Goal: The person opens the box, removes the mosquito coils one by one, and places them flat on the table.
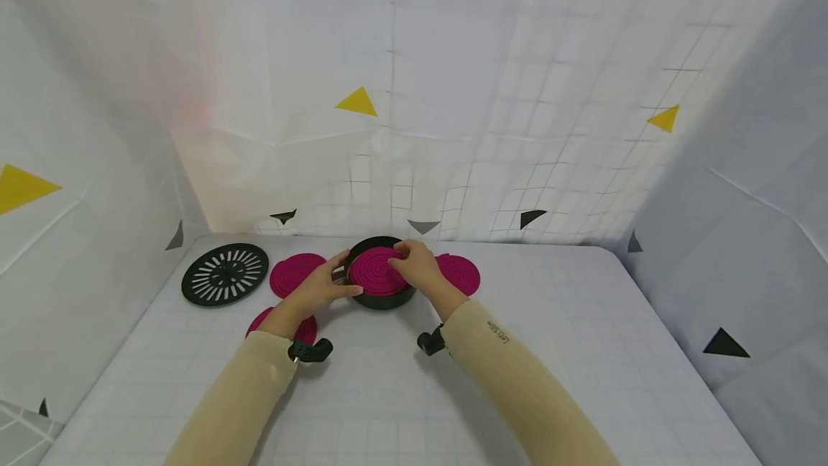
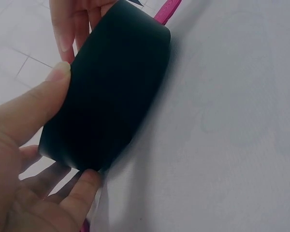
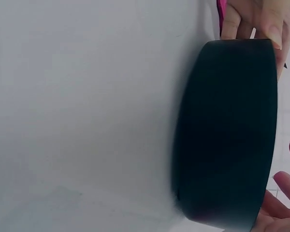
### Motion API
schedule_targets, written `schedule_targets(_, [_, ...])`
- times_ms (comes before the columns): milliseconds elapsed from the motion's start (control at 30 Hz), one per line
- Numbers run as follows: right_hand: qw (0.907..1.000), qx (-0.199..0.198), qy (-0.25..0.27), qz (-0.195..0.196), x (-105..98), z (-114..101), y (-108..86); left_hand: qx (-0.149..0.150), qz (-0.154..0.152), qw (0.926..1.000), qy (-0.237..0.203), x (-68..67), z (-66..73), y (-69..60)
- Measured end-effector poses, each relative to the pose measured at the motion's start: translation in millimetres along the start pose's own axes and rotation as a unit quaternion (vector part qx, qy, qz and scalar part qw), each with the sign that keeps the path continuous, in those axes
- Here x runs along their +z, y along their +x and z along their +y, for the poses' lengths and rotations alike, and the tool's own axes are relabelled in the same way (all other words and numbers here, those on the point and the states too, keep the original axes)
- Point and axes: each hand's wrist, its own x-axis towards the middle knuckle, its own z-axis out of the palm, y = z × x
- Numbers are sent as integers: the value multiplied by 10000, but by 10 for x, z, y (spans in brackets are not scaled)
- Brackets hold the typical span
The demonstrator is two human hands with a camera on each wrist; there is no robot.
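- The left hand [image 1: 317,288] has its fingers and thumb spread wide round the left side of the black container [image 1: 387,302], thumb bent over the rim and fingers against the wall; it grips the container.
- The right hand [image 1: 419,265] reaches over the right rim with bent fingers, thumb by the spiral disc [image 1: 375,272]; whether it pinches the disc cannot be told.
- The container is round, with a smooth, plain, matt wall and an even rim; it stands upright on the white table [image 1: 550,344], near its far edge.
- The spiral disc lies within the container's rim, flat and vivid magenta, its surface ringed with concentric grooves.
- A matching right-hand disc [image 1: 461,275] lies beyond the right wrist.
- To the left lie an upper-left disc [image 1: 294,273] and a lower-left disc [image 1: 309,328], both magenta, the latter partly covered by the left forearm.
- Farther left lies a black slotted plate [image 1: 226,274], round, its slots radiating from the middle.
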Motion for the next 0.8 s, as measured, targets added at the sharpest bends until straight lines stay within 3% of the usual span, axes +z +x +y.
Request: schedule_targets(800, [10000, 54, 7, -55, 19, -8, -12, -45, 9, 10000, -39, 10, -1, -2])
